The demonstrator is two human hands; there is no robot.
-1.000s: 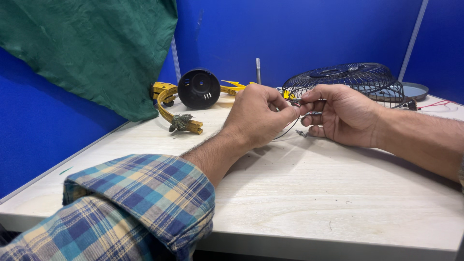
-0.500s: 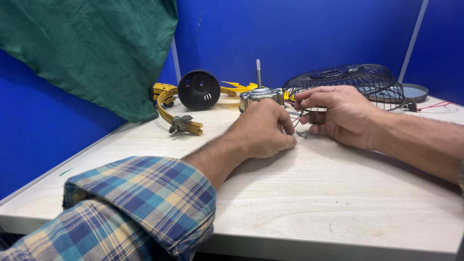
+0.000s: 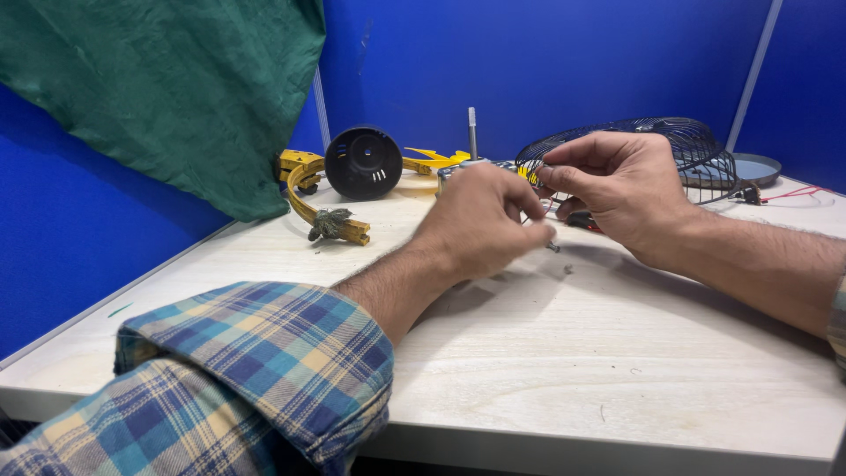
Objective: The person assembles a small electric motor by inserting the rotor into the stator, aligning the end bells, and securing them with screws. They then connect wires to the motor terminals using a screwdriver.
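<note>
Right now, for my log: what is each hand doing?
Left hand: closed, fingertips pinching a small metal pin.
Right hand: fingers curled in a pinch grip; what they hold cannot be told.

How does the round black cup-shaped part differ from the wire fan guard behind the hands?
The black cup-shaped housing has solid walls with a few small slots; the wire fan guard is an open cage of thin wires. The housing lies on its side, its opening facing the camera; the guard lies dome-up on the table. The housing looks much smaller than the guard. Both are black, round, and sit untouched beyond the hands.
</note>
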